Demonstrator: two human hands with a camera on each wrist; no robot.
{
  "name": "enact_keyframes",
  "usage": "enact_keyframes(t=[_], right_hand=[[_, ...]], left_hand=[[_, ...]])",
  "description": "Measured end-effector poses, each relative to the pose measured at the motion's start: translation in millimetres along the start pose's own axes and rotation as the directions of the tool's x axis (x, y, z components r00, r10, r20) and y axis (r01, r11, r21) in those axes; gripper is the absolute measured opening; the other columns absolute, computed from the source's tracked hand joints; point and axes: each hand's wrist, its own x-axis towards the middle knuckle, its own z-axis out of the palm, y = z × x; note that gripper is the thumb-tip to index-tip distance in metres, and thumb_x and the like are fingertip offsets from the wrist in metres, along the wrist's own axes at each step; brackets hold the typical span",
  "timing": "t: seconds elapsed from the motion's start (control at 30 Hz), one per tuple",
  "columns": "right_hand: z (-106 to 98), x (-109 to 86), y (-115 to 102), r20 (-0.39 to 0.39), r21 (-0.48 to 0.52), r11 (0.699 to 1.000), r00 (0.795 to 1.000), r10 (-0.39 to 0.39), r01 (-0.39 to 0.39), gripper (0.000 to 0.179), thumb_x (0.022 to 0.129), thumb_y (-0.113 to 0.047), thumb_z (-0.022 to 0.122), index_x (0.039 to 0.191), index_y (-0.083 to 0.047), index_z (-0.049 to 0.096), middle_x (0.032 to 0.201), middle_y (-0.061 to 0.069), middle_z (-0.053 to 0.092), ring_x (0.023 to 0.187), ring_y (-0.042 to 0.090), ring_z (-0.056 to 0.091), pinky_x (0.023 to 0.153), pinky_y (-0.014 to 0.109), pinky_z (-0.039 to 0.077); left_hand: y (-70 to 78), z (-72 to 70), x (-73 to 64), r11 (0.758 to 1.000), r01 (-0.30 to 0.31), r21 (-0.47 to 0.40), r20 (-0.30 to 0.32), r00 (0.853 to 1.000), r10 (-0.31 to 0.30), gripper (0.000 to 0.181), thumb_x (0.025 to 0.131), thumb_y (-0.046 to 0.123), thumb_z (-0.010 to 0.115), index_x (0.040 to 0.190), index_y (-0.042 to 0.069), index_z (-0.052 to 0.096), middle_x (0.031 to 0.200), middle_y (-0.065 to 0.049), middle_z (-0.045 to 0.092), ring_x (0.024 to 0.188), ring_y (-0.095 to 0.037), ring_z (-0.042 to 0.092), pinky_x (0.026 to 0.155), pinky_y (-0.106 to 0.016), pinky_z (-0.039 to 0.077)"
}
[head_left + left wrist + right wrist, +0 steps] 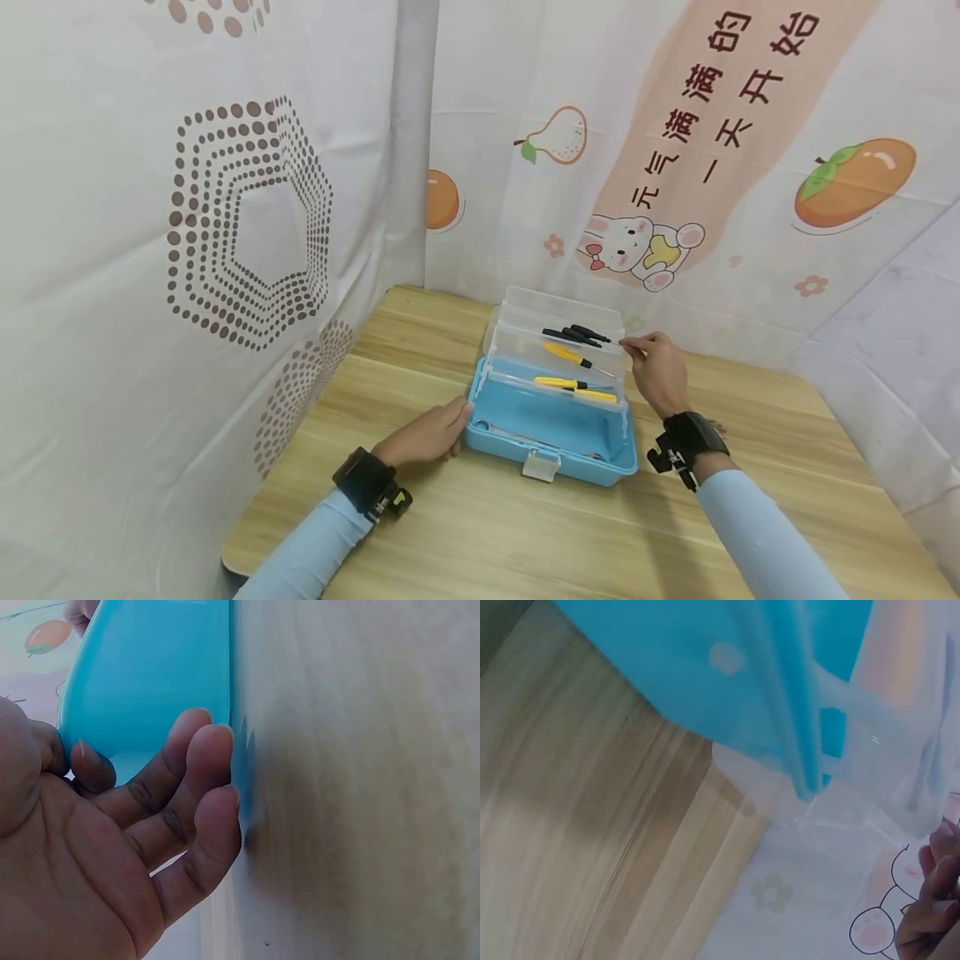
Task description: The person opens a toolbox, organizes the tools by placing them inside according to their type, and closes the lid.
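A light blue toolbox (551,425) stands unfolded, with translucent trays (517,357) tiered up towards the back. My left hand (426,432) grips its left side; in the left wrist view, bent fingers (210,757) lie against the blue wall, one fingertip close by the rim. At the right edge of the upper tray, my right hand (660,371) pinches the thin end of a black-handled screwdriver (590,333). Other black-handled tools (558,338) lie beside it. A yellow screwdriver (564,354) is in the tray below, and more yellow-handled tools (558,382) rest in the lowest tray.
A metal wrench (510,433) lies along the bottom of the toolbox. The translucent lid (562,307) leans back towards the printed curtain (480,125). A white latch (541,465) hangs at the front. Wood-grain tabletop (450,525) surrounds the box, with another curtain (360,208) along its left.
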Motion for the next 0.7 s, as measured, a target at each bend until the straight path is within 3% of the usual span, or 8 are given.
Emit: enact_keyframes(t=[0.2,0.47,0.6,0.7], right_hand=[[2.2,1.5,-3.3,0.044,0.003,1.0,0.999,0.021,-0.022,0.02,0.098,0.008,0.06,0.108,0.005,0.077,0.098,0.024,0.064,0.088,0.041,0.061,0.072,0.054,0.047],[3.4,-5.4,-0.8,0.114,0.017,1.0,0.993,0.013,-0.016,0.038,0.096,0.013,0.044,0.118,0.005,0.073,0.098,0.025,0.061,0.085,0.035,0.054,0.069,0.043,0.04],[-1.9,-12.1,6.1,0.12,0.005,0.998,0.99,0.067,-0.068,0.034,0.101,0.003,0.049,0.13,0.002,0.067,0.103,0.025,0.06,0.072,0.031,0.051,0.059,0.038,0.036],[-13.4,-19.5,22.3,0.137,-0.021,0.995,0.985,0.102,-0.1,0.032,0.104,-0.007,0.055,0.134,0.002,0.064,0.106,0.028,0.063,0.07,0.034,0.053,0.056,0.041,0.04]], left_hand=[[-0.5,0.7,-0.1,1.0,-0.001,0.005,-0.006,1.0,0.001,0.044,0.114,0.044,0.019,0.107,0.014,0.05,0.078,-0.006,0.065,0.059,-0.019,0.06,0.061,-0.032,0.049],[-1.1,2.9,1.9,1.0,0.004,0.014,0.01,1.0,-0.005,0.044,0.114,0.045,0.018,0.107,0.015,0.049,0.079,-0.005,0.065,0.062,-0.019,0.061,0.063,-0.033,0.05],[-0.6,2.2,1.5,1.0,0.008,0.011,0.017,1.0,-0.009,0.044,0.114,0.046,0.018,0.108,0.015,0.049,0.08,-0.005,0.065,0.062,-0.019,0.061,0.063,-0.034,0.05],[-0.6,-0.4,0.9,1.0,0.018,0.006,0.005,1.0,-0.018,0.045,0.114,0.047,0.019,0.11,0.015,0.05,0.08,-0.006,0.066,0.063,-0.02,0.061,0.063,-0.035,0.05]])
